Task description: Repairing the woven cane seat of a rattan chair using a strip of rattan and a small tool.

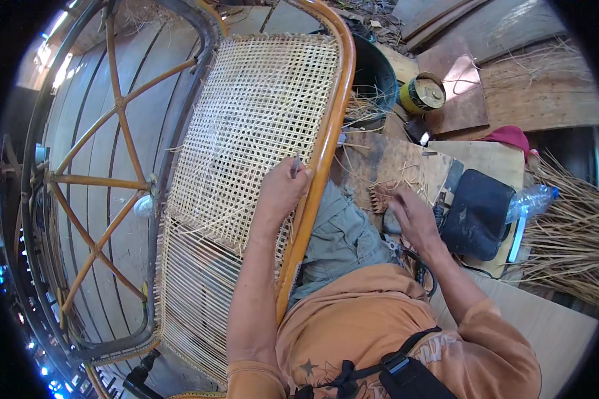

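A woven cane panel (253,113) fills a chair frame with a glossy orange-brown rim (336,120). Its upper part is a close lattice with open holes; lower down, only parallel strands (196,272) run across. My left hand (281,196) rests on the weave beside the rim, thumb and forefinger pinched on a small thin grey piece (296,164). To the right, my right hand (412,216) is low over a worn wooden board (406,159), its fingers curled down. Beside those fingertips lies a brown piece with a toothed edge (378,201). Whatever the right fingers grip is hidden.
A dark frame with crossed rattan poles (120,103) stands at left. Rightward are a dark bucket (376,76), a yellow-and-black can (422,93), a black case (476,216), a clear bottle (531,201), a red cloth item (509,137) and a cane-strip bundle (566,233).
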The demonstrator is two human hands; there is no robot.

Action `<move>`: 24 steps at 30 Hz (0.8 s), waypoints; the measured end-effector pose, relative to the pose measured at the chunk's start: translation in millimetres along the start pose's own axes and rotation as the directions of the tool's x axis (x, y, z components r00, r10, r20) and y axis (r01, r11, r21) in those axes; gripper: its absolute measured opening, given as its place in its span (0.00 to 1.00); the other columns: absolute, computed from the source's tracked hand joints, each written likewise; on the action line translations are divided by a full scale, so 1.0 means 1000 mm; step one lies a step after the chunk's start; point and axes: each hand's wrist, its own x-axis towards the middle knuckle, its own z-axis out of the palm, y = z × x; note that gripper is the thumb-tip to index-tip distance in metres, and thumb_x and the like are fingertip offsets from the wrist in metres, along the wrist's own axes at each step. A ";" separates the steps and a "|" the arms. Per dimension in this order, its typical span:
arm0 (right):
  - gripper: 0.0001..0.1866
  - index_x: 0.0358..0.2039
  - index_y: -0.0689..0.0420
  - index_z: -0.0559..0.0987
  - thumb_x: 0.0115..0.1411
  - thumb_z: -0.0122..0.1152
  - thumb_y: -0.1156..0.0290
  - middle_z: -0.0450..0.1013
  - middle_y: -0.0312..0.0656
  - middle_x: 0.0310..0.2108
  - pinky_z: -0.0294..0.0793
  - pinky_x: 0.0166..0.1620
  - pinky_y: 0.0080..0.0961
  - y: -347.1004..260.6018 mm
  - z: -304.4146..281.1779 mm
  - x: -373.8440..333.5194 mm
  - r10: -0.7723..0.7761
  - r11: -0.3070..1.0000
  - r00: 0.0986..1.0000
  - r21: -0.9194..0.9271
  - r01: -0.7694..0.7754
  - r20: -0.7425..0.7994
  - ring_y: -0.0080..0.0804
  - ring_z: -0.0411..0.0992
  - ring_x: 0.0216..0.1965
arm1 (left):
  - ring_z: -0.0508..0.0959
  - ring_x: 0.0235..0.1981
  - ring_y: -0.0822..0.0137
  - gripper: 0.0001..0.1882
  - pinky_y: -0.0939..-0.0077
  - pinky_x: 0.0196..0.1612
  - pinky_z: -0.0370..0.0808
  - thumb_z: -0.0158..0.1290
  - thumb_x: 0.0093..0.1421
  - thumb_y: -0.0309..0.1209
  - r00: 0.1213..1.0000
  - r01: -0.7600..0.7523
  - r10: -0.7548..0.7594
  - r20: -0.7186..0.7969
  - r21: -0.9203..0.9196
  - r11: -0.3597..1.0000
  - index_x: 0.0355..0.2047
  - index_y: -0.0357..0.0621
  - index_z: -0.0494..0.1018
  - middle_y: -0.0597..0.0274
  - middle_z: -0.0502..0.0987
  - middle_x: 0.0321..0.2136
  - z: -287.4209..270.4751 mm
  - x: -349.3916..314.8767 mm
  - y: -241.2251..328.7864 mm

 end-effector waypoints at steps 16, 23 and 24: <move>0.11 0.35 0.54 0.76 0.54 0.47 0.70 0.73 0.50 0.34 0.72 0.39 0.43 0.054 0.037 0.107 -0.124 0.951 0.992 -0.288 0.114 -0.018 0.50 0.72 0.39 | 0.63 0.12 0.82 0.11 0.88 0.16 0.62 0.48 0.60 0.31 0.979 0.204 -0.186 0.082 -0.406 0.891 0.41 0.39 0.72 0.70 0.69 0.16 -0.015 -0.005 0.007; 0.09 0.32 0.58 0.71 0.61 0.48 0.67 0.73 0.40 0.21 0.69 0.21 0.23 0.017 -0.031 0.043 0.433 0.732 0.882 0.499 -0.465 0.186 0.29 0.71 0.17 | 0.66 0.14 0.80 0.10 0.86 0.17 0.64 0.49 0.57 0.30 0.959 0.219 -0.162 0.232 -0.249 0.943 0.37 0.39 0.73 0.70 0.69 0.16 -0.015 0.003 0.004; 0.09 0.32 0.58 0.71 0.61 0.48 0.67 0.73 0.40 0.21 0.69 0.21 0.23 -0.001 -0.028 0.036 0.431 0.732 0.882 0.496 -0.466 0.192 0.29 0.71 0.17 | 0.68 0.14 0.80 0.09 0.86 0.17 0.65 0.49 0.57 0.30 0.968 0.186 -0.134 0.212 -0.245 0.951 0.36 0.39 0.72 0.70 0.69 0.16 -0.015 0.002 0.006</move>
